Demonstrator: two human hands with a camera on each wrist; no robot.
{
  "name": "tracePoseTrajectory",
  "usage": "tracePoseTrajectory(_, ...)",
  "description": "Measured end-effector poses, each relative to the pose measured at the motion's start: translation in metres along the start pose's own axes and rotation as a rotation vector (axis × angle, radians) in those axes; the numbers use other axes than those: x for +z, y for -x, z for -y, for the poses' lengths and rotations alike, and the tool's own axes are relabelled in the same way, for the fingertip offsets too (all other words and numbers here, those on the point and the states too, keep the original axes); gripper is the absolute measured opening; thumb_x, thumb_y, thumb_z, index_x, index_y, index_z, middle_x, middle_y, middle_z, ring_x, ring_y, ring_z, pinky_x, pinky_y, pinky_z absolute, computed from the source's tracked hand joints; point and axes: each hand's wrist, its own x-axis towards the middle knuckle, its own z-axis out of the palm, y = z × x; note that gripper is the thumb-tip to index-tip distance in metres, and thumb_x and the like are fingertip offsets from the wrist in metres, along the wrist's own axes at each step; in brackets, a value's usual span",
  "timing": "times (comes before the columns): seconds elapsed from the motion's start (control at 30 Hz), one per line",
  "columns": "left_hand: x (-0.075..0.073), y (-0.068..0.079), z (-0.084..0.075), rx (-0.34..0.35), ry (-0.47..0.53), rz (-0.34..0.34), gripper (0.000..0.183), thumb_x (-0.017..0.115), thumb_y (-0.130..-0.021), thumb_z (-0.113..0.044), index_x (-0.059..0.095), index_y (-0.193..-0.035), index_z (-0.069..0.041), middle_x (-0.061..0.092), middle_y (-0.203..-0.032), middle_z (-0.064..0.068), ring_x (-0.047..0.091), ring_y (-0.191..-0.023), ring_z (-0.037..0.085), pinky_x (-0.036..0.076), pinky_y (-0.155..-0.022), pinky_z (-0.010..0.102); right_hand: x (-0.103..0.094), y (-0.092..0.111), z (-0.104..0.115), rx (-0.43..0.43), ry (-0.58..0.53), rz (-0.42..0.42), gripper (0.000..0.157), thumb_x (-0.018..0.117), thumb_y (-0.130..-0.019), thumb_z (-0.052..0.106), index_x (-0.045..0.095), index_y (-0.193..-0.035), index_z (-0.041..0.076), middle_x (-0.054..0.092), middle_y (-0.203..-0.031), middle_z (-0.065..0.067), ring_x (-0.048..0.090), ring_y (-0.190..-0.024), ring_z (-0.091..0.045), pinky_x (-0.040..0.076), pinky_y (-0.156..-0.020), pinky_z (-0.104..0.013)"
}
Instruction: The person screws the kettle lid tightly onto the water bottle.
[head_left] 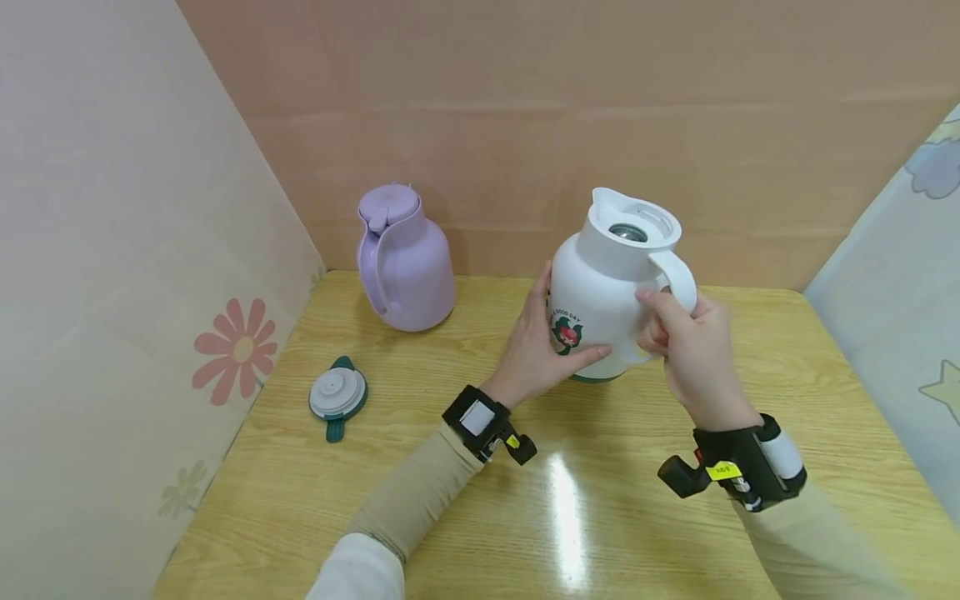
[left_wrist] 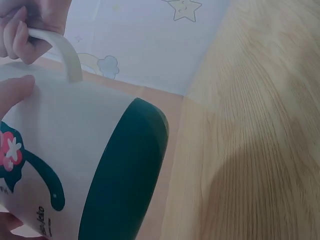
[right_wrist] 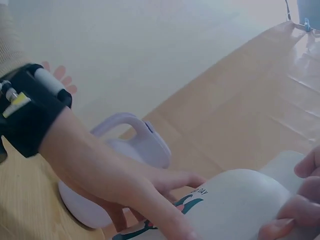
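A white thermos jug [head_left: 600,275] with a green base [left_wrist: 125,170] and a cartoon print is held up at the right of the table, slightly tilted. Its mouth is uncovered and shows a round metal-lined opening [head_left: 628,232]. My right hand [head_left: 693,350] grips the handle [head_left: 677,279], with the thumb against the jug's shoulder. Around the lower body, my left hand [head_left: 540,346] spreads thumb and fingers, holding it from the left side. A grey and green lid [head_left: 337,393] lies apart on the table at the left.
A lilac thermos jug [head_left: 412,267], with its lid on, stands at the back left of the wooden table [head_left: 480,533]. Behind the table rises a tan backdrop [head_left: 480,125], and patterned side panels [head_left: 150,250] flank it.
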Motion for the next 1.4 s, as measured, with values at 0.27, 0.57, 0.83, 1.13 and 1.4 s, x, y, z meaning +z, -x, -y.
tracePoseTrajectory(0.27, -0.003, 0.005, 0.004, -0.001, 0.039, -0.003, 0.148, 0.098, -0.062, -0.042, -0.012, -0.160, -0.033, 0.034, -0.152, -0.006, 0.044, -0.126, 0.011, 0.042, -0.102, 0.035, 0.016, 0.014, -0.006, 0.026, 0.012, 0.035, 0.036, 0.052, -0.099, -0.007, 0.040, -0.066, -0.002, 0.027, -0.055, -0.006, 0.022, -0.049, -0.022, 0.019, -0.050, -0.038)
tracePoseTrajectory(0.57, -0.008, 0.019, 0.012, -0.048, 0.007, 0.046, 0.153, 0.100, -0.059, -0.042, -0.015, -0.159, -0.035, 0.032, -0.155, -0.005, 0.044, -0.129, 0.013, 0.042, -0.104, 0.037, 0.026, 0.026, -0.017, 0.059, -0.007, 0.059, 0.038, 0.050, -0.096, -0.012, 0.037, -0.062, 0.000, 0.027, -0.054, -0.006, 0.022, -0.049, -0.022, 0.019, -0.050, -0.038)
tracePoseTrajectory(0.83, -0.008, 0.030, 0.024, -0.066, 0.035, 0.099, 0.150, 0.100, -0.060, -0.039, -0.012, -0.160, -0.033, 0.034, -0.153, -0.005, 0.046, -0.127, 0.014, 0.043, -0.103, 0.037, 0.028, 0.036, -0.028, 0.081, 0.026, 0.075, 0.037, 0.051, -0.096, -0.011, 0.039, -0.063, 0.001, 0.028, -0.054, -0.005, 0.024, -0.049, -0.022, 0.022, -0.049, -0.036)
tracePoseTrajectory(1.13, -0.007, 0.037, 0.032, -0.120, 0.067, 0.160, 0.148, 0.099, -0.062, -0.040, -0.013, -0.158, -0.040, 0.035, -0.151, -0.006, 0.047, -0.125, 0.013, 0.044, -0.103, 0.039, 0.028, 0.042, -0.039, 0.108, 0.005, 0.071, 0.036, 0.050, -0.095, -0.011, 0.038, -0.064, 0.002, 0.028, -0.054, -0.005, 0.024, -0.050, -0.023, 0.022, -0.050, -0.036)
tracePoseTrajectory(1.4, -0.004, 0.041, 0.042, -0.165, 0.106, 0.203, 0.149, 0.099, -0.062, -0.041, -0.015, -0.157, -0.044, 0.036, -0.152, -0.007, 0.049, -0.125, 0.013, 0.044, -0.104, 0.040, 0.028, 0.045, -0.048, 0.124, 0.043, 0.061, 0.036, 0.051, -0.095, -0.010, 0.038, -0.063, 0.003, 0.030, -0.054, -0.004, 0.026, -0.050, -0.023, 0.025, -0.049, -0.034)
